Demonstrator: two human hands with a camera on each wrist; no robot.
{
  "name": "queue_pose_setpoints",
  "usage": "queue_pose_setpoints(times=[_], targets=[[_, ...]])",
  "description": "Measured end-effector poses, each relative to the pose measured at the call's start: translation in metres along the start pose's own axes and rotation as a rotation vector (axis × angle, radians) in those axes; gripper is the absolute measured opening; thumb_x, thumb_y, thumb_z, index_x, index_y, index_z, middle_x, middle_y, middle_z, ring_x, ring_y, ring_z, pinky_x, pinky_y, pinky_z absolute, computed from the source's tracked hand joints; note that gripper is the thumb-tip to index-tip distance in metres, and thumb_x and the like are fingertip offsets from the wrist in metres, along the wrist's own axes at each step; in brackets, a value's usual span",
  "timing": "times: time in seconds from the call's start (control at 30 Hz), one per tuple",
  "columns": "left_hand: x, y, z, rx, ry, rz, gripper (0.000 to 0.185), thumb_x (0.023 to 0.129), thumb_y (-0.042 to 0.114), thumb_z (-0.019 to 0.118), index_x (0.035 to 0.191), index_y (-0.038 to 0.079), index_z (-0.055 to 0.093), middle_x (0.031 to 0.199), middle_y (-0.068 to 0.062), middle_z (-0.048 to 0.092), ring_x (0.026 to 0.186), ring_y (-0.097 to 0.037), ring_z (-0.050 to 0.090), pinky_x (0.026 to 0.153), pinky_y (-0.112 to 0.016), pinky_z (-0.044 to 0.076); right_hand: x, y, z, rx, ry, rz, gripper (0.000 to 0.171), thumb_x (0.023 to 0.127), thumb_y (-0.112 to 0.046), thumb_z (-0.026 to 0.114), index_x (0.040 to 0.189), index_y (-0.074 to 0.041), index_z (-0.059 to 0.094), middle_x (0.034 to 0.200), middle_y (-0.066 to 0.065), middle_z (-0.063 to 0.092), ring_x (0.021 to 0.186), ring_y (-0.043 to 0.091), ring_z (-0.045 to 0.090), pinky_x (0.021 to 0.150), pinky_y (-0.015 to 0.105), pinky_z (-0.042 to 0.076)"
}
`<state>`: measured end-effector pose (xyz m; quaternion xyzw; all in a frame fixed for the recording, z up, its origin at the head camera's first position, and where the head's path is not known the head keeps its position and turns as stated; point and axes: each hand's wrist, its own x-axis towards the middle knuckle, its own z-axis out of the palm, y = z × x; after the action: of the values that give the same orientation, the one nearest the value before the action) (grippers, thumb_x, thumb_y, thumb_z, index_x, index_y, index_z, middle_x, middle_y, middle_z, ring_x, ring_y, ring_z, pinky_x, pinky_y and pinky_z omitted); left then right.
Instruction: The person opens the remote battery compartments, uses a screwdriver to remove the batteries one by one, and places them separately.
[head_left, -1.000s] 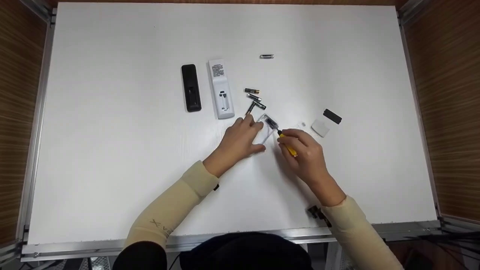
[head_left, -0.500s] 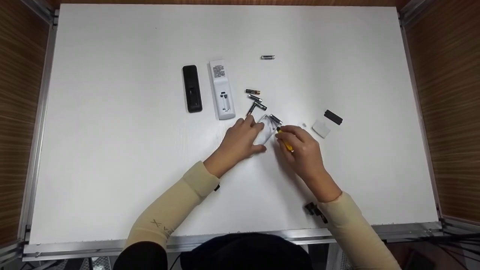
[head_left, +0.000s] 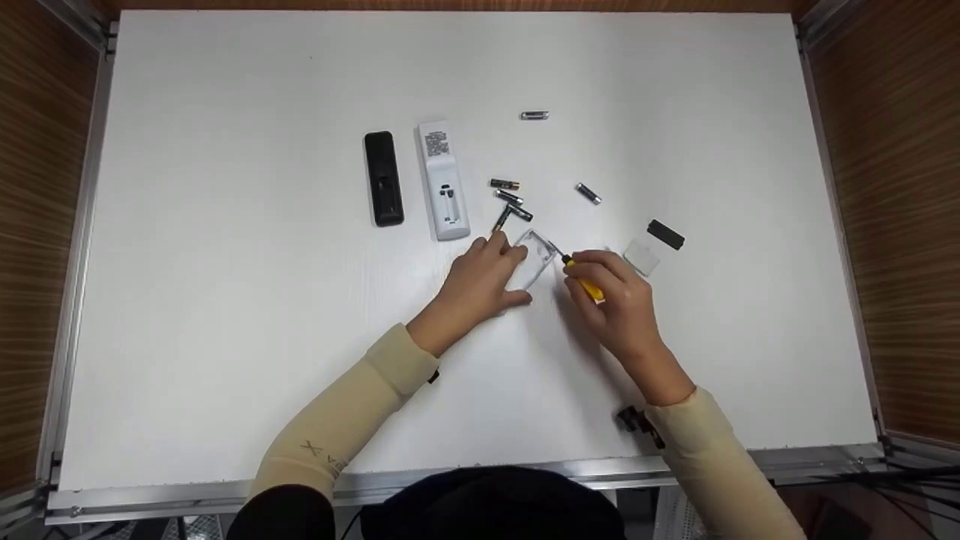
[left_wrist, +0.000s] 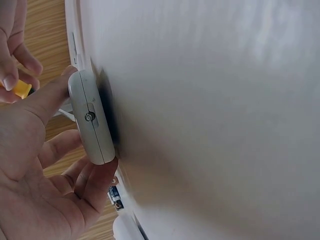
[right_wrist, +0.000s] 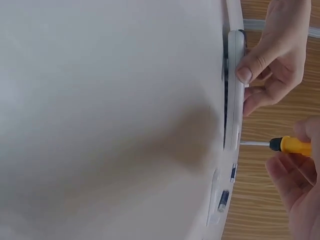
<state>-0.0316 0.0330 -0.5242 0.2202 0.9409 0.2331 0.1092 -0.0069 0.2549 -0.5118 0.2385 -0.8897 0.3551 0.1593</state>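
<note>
My left hand [head_left: 480,274] grips a white remote control [head_left: 534,262] between thumb and fingers, its battery bay [head_left: 541,244] facing up. A small round socket [left_wrist: 90,116] shows on its near end in the left wrist view. My right hand [head_left: 619,300] pinches a yellow-handled screwdriver [head_left: 585,281], the shaft slanting to the bay's upper right edge. In the right wrist view the screwdriver [right_wrist: 295,145] lies level, its tip right at the side of the remote. A loose battery [head_left: 588,193] lies up and to the right of the bay.
Several batteries [head_left: 508,196] lie just beyond the left hand, and another battery [head_left: 535,115] farther back. To the left are a larger white remote [head_left: 442,180] and a black remote [head_left: 384,180]. A white cover [head_left: 641,257] and a black cover [head_left: 665,235] lie at right.
A battery has come out of the remote's bay and now lies on the table, up and to the right. The screwdriver has drawn slightly back to the right; the left hand stays put.
</note>
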Motion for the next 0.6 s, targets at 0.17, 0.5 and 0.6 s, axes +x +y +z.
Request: queue_pose_setpoints(times=[0.17, 0.5, 0.6], targets=[[-0.001, 0.001, 0.000, -0.012, 0.000, -0.006, 0.056, 0.080, 0.043, 0.082, 0.123, 0.011, 0.063, 0.113, -0.010, 0.055, 0.092, -0.025, 0.054, 0.068, -0.042, 0.054, 0.013, 0.017, -0.011, 0.023, 0.072, 0.090, 0.018, 0.084, 0.002, 0.075, 0.100, -0.006, 0.074, 0.109, 0.006, 0.071, 0.103, 0.019, 0.067, 0.094, 0.021, 0.050], [0.000, 0.000, -0.001, -0.012, -0.012, -0.017, 0.061, 0.081, 0.043, 0.081, 0.129, 0.010, 0.061, 0.117, -0.013, 0.056, 0.099, -0.027, 0.057, 0.074, -0.043, 0.056, 0.084, 0.101, -0.033, -0.130, 0.023, 0.581, 0.023, 0.097, -0.016, 0.064, 0.118, -0.011, 0.072, 0.126, 0.003, 0.067, 0.119, 0.014, 0.060, 0.104, 0.023, 0.045], [0.000, 0.001, -0.001, -0.019, -0.018, -0.009, 0.061, 0.082, 0.044, 0.080, 0.130, 0.011, 0.061, 0.118, -0.013, 0.056, 0.100, -0.027, 0.057, 0.075, -0.043, 0.056, 0.098, 0.119, -0.037, -0.155, -0.027, 0.700, 0.029, 0.100, -0.023, 0.059, 0.126, -0.014, 0.069, 0.133, 0.002, 0.064, 0.124, 0.012, 0.057, 0.106, 0.024, 0.043]])
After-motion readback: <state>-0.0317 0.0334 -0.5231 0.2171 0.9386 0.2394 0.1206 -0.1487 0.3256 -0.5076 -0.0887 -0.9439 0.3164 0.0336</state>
